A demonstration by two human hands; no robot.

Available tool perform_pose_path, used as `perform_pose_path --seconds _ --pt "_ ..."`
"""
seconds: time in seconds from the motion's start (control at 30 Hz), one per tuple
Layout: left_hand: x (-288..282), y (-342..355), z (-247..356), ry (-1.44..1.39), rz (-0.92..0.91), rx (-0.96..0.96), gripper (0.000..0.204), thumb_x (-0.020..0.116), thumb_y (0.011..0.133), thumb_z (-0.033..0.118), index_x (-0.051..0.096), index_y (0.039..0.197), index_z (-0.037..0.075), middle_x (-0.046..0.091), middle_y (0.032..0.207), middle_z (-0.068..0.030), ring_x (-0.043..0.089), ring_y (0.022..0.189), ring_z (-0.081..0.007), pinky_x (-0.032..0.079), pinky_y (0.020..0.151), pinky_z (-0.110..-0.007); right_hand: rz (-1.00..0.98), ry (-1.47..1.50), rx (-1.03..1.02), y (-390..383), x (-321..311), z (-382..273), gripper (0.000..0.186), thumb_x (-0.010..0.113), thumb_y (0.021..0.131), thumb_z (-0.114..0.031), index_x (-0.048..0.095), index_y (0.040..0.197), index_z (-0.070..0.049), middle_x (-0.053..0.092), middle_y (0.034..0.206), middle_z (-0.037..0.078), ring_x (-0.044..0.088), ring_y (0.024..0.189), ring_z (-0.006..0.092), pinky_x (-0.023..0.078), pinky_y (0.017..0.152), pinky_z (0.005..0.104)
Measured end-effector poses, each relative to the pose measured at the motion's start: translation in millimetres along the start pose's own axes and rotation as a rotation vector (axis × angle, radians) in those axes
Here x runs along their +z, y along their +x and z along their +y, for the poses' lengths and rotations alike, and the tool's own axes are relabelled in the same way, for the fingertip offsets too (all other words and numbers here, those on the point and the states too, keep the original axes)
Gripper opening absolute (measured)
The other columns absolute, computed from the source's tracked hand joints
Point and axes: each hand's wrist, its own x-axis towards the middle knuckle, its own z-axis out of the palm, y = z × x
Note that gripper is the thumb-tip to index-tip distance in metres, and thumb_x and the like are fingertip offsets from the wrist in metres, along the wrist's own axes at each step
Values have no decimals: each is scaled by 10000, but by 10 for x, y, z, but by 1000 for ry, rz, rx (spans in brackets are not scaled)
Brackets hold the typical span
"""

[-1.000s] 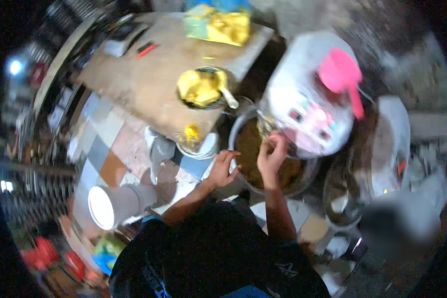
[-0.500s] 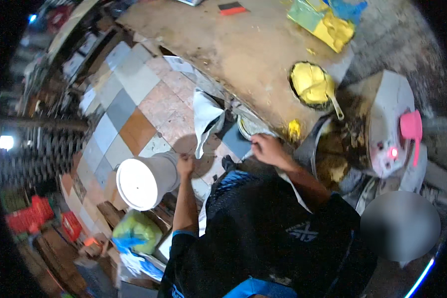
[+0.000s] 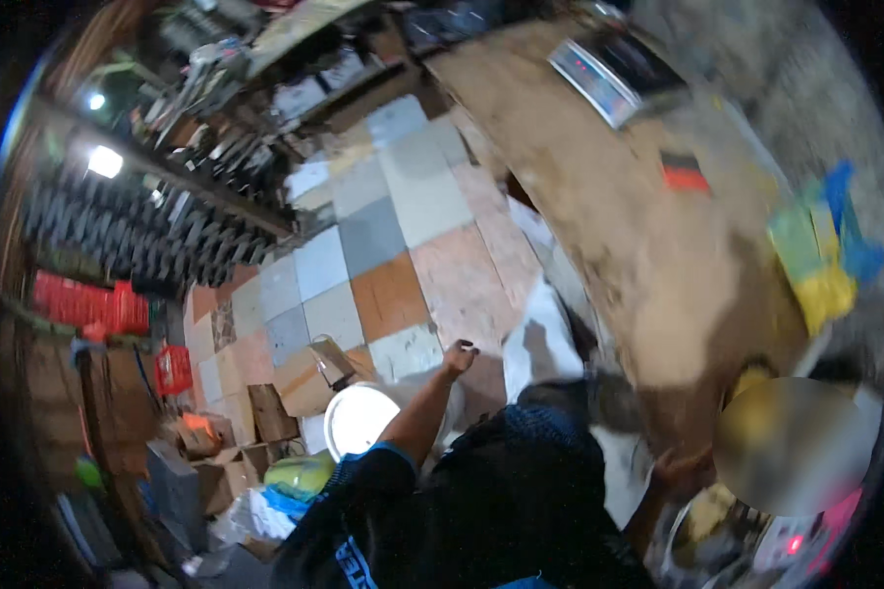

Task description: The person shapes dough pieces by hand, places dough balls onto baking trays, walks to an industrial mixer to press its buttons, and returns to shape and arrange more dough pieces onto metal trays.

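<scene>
My left hand [image 3: 459, 355] is raised over the tiled floor [image 3: 383, 294], just above and right of a white bucket [image 3: 354, 422]. Its fingers are curled; whatever they hold, if anything, is too small to make out. A white sheet or sack [image 3: 535, 339] lies to its right. My right hand [image 3: 680, 469] is low at the right, near the close end of the brown table [image 3: 609, 216], smeared and partly in shadow, its fingers unclear. Beside it, containers with yellow stuff [image 3: 709, 512] are largely covered by a blurred disc.
On the table are a scale [image 3: 614, 79], a red-and-black flat piece [image 3: 685, 173] and yellow, green and blue bags [image 3: 820, 285]. Red crates [image 3: 93, 304], cardboard boxes [image 3: 231, 471] and a cut-open carton [image 3: 300, 383] are at left; dark stacked racks [image 3: 138, 236] stand behind.
The view has swung left from the pot toward floor and table. My left hand has left the pot's rim; my right hand, earlier over the pot, has moved down beside the table.
</scene>
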Motion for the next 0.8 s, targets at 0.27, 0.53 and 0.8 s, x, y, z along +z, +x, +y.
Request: perform_pose_path --seconds 0.27,0.53,0.8 --pt "-1695 1280 1887 -1310 175 -368 715 558 828 586 437 1323 85 563 1171 -176 578 1062 -320 427 963 -444 -790 1525 122 1822 1364 -3382 652 556 938 -402 339 1416 -15 475 1335 161 538 1054 241 398 953 353" --pt "-4056 1861 2805 -2028 173 528 873 496 775 727 365 1305 47 339 1423 -278 357 1331 -426 291 1110 -534 -559 1578 -1109 2627 934 -6816 544 530 936 -222 338 1387 14 551 1250 224 558 1144 340 294 1084 512" --pt "-5198 2900 1734 -2243 -157 789 949 420 771 801 365 1401 94 354 1447 -248 354 1333 -414 290 1104 -508 -506 1416 -1194 2751 955 -8951 643 463 942 -352 306 1431 34 402 1398 300 392 1281 457 270 1073 547"
